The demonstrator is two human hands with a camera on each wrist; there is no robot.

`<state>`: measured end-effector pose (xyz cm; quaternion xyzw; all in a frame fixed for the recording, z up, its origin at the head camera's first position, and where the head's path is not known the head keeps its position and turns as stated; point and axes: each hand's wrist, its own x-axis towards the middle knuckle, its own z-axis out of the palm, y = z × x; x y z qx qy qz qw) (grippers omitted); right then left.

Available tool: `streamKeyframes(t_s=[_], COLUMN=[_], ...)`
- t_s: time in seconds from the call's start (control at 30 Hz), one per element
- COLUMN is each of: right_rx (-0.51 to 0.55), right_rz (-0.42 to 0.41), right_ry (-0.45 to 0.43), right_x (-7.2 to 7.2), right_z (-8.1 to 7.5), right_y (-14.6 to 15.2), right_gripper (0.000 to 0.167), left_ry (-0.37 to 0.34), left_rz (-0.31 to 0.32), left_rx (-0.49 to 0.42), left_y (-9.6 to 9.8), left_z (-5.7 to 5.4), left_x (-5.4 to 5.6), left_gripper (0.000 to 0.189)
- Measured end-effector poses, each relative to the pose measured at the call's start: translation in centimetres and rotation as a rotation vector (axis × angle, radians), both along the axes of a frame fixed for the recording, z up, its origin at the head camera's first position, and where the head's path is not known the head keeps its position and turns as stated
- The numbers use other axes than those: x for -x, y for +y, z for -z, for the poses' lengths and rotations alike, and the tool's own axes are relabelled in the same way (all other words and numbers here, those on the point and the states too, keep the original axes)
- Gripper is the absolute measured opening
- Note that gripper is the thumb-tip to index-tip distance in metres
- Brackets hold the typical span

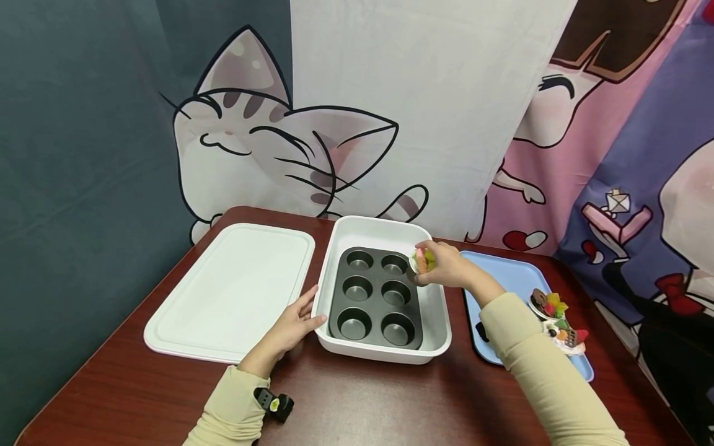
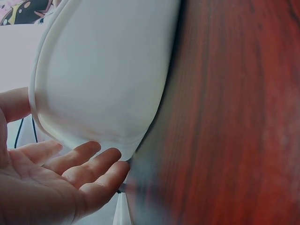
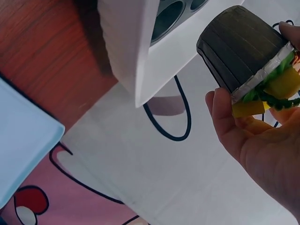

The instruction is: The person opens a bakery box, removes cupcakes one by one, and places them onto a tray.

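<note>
In the head view my right hand point(image 1: 443, 263) pinches a toy cupcake point(image 1: 422, 261) over the right side of a white rectangular tub point(image 1: 437, 310). The right wrist view shows the cupcake's dark ribbed cup point(image 3: 241, 51) tipped sideways, with yellow and green pieces on its top. A dark grey muffin tin point(image 1: 376, 297) lies inside the tub, its six-less-detailed round cups showing bare metal. My left hand point(image 1: 290, 328) rests at the tub's front left corner. In the left wrist view its thumb touches the rim and its loosely extended fingers point(image 2: 93, 171) lie along the outer wall.
A blue tray point(image 1: 515, 272) stands right of the tub, partly behind my right forearm. On it sit more decorated cupcakes, one with chocolate and yellow pieces point(image 1: 548, 303) and one with white topping point(image 1: 566, 337). A white lid-like board point(image 1: 240, 285) lies left on the brown table point(image 1: 357, 396).
</note>
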<state>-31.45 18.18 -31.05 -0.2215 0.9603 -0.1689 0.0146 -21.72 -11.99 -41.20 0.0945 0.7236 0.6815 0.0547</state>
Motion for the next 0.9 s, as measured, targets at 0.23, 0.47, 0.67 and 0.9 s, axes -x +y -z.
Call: streamKeyframes(t_s=[0.23, 0.47, 0.67, 0.9], right_rx=[-0.004, -0.007, 0.016, 0.024], right_rz=[0.001, 0.002, 0.011, 0.038], right_ry=[0.015, 0.028, 0.029, 0.001], right_x=[0.0, 0.1, 0.1, 0.1], right_z=[-0.4, -0.7, -0.6, -0.3], right_y=[1.1, 2.2, 3.3, 4.5], right_gripper=[0.067, 0.067, 0.063, 0.063], left_ry=[-0.005, -0.002, 0.007, -0.002], left_rz=[0.0, 0.006, -0.001, 0.012], left_rx=[0.008, 0.009, 0.018, 0.004], left_y=[0.0, 0.0, 0.0, 0.0], left_z=[0.0, 0.0, -0.1, 0.1], left_x=[0.1, 0.2, 0.2, 0.2], left_gripper=[0.065, 0.065, 0.065, 0.065])
